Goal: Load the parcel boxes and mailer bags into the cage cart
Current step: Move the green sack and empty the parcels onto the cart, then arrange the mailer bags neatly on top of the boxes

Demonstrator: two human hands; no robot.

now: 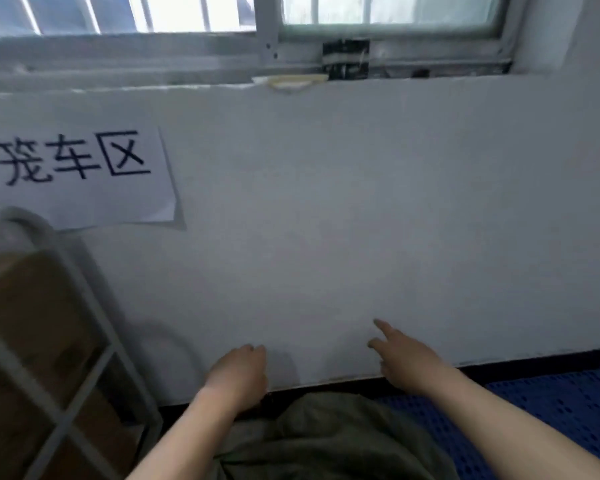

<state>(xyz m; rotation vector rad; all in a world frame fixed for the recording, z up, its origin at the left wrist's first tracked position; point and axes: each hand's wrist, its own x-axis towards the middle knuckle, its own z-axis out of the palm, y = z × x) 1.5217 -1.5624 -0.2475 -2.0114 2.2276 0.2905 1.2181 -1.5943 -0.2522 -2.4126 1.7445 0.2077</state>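
My right hand (402,358) empty, forefinger out; left hand (238,372) loosely curled, empty. Cardboard parcel box (32,323) already inside cage cart (96,306), left. Between loads, likely; next I fetch another parcel.

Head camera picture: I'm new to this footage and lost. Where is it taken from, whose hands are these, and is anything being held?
There is no machine here. A person wears the camera on the head, so it looks forward and down at their own bare hands. The left hand has loosely curled fingers; the right hand points a finger forward. Neither holds anything visible. Behind them is a white wall with a paper sign, below a window. At the left edge stands the metal cage cart, a brown cardboard box showing behind its bars. The olive cloth at the bottom is probably the person's clothing; a blue perforated floor lies to the right.
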